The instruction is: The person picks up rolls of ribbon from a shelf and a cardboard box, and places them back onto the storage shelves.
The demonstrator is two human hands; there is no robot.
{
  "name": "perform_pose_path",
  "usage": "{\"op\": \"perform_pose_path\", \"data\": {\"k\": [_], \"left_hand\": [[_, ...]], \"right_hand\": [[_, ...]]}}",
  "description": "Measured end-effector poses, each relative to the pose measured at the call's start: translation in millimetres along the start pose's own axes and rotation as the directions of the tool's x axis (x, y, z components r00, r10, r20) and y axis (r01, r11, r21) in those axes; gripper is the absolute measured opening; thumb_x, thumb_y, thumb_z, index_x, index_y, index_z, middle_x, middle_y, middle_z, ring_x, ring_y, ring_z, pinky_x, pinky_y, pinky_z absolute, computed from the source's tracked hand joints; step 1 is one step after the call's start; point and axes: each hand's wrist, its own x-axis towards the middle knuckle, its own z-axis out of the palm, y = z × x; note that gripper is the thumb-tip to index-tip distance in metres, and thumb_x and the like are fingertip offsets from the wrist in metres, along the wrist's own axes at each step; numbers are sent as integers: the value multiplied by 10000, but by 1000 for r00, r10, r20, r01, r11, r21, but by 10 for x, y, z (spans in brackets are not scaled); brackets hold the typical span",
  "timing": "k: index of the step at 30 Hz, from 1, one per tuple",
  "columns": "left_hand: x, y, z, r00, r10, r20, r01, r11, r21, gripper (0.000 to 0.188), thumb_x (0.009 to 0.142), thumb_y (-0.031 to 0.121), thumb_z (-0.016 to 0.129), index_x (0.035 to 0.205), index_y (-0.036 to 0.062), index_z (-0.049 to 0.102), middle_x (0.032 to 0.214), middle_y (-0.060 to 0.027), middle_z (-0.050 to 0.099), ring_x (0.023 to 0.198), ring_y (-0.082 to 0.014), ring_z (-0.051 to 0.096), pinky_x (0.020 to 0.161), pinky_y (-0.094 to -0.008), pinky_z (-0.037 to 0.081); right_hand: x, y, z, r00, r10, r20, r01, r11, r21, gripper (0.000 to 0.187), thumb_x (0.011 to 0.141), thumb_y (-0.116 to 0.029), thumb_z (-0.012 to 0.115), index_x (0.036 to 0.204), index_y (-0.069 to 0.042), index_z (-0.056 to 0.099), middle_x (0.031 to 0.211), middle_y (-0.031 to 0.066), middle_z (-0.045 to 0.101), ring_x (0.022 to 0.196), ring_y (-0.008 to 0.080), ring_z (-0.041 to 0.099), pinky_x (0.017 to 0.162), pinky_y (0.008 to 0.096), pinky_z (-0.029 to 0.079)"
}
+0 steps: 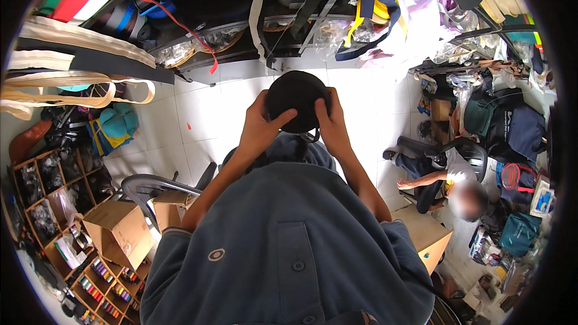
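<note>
Out in front of my chest I hold a round, flat black item with a thin loose strap point(295, 97); it could be a pouch or a roll, but its surface is too dark to tell. My left hand point(263, 114) grips its left edge, thumb lying across the front. On the other side my right hand point(329, 119) clasps the right edge, thumb also on the front. The fingers of both hands are mostly hidden behind it. The strap dangles at its lower right, beside my right hand.
Rolls of webbing and strips fill a rack point(205, 54) ahead. Cream zipper tape point(84, 42) hangs at left. Cardboard boxes point(119, 232) and a shelf of thread spools point(111, 289) stand lower left. Another person point(448, 174) sits at right near piled bags point(524, 126).
</note>
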Motion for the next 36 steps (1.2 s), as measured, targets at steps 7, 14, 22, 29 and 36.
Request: {"op": "perform_pose_path", "data": {"k": [7,14,22,29,36], "left_hand": [[-17,225,-385,995,-95,39,89,988,129,467,745,102,763,1131,-51,550,966,-124,654,852,-154,633,763,-272,516],[20,350,-580,997,-58,-59,49,988,-148,430,749,39,731,1134,-58,565,944,-112,664,849,-148,629,785,-272,501],[127,401,-694,987,24,-158,0,989,149,463,759,62,728,1169,-54,547,954,-113,666,847,-157,627,792,-281,488],[88,741,-556,979,55,197,-141,880,453,469,763,62,726,1186,-14,539,944,-126,672,855,-185,652,790,-309,517],[239,893,-467,945,190,268,-279,893,352,436,789,64,706,1186,-2,537,1014,-123,649,943,-174,622,849,-302,489]], "right_hand": [[123,109,-171,995,-75,60,85,979,-188,268,971,-162,385,1140,-12,529,630,64,568,502,107,445,494,271,347],[98,37,-132,990,41,137,-27,994,-101,327,969,-134,349,1225,-35,525,632,32,571,494,54,379,479,234,309],[67,164,-166,961,-11,275,74,972,-221,306,928,-190,512,1152,10,570,784,108,611,685,185,570,639,318,445],[275,-427,-111,888,-420,184,455,858,-239,780,641,-214,816,1303,-36,445,1278,159,520,1185,300,512,975,383,408],[415,-668,87,907,-376,188,405,902,-150,462,716,-165,772,1104,-34,560,897,149,672,838,295,678,750,326,519]]}}
